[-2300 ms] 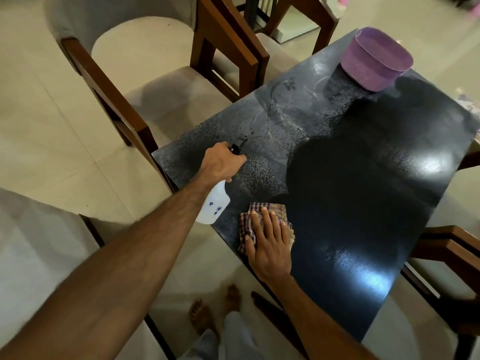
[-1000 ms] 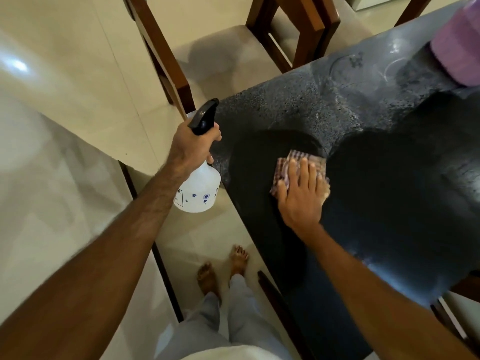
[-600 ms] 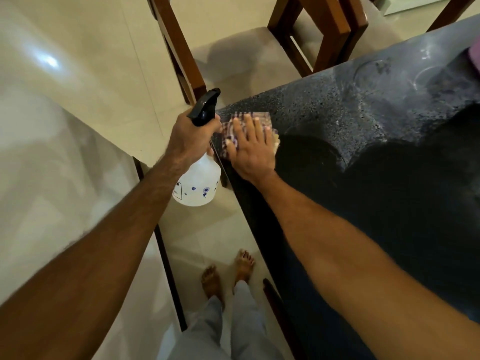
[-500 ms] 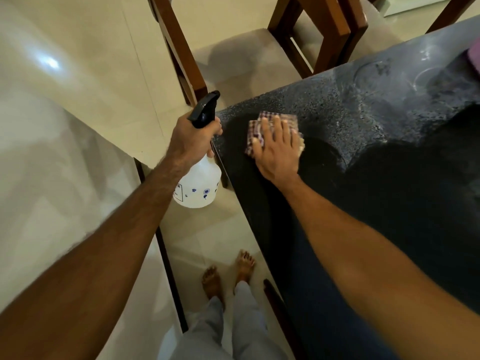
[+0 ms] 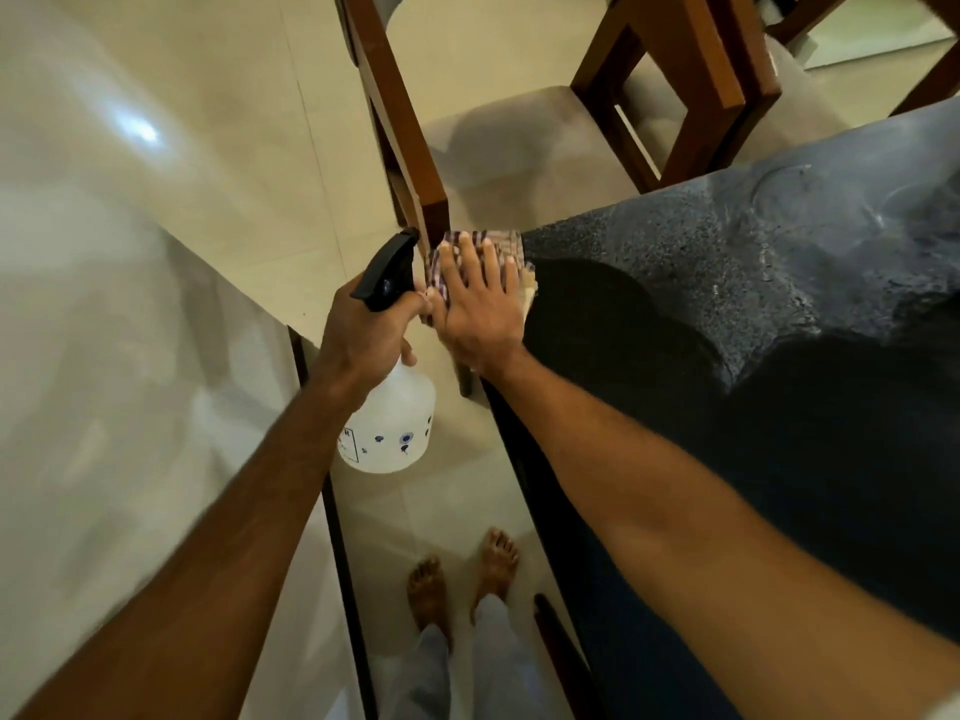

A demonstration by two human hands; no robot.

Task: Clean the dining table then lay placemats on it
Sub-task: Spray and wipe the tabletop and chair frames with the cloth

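A person stands barefoot at a dark desk (image 5: 779, 407), seen from above. The right hand (image 5: 480, 309) lies flat, fingers spread, pressing a checked cloth (image 5: 485, 241) onto the desk's near left corner; the cloth shows past the fingertips and reaches the corner's edges. This hand's grip is apart, palm down on the cloth rather than closed around it. The left hand (image 5: 363, 330) hangs just off the desk's left edge, its grip clamped on the neck of a white spray bottle (image 5: 389, 428) with a black trigger head, and touches or nearly touches the right hand. The bottle hangs over the floor (image 5: 234, 122), not on the desk. Along the desk's far edge the surface looks speckled grey with droplets; nearer the person it is dark and smooth. A wooden chair (image 5: 519, 142) with a pale seat stands just beyond the corner.
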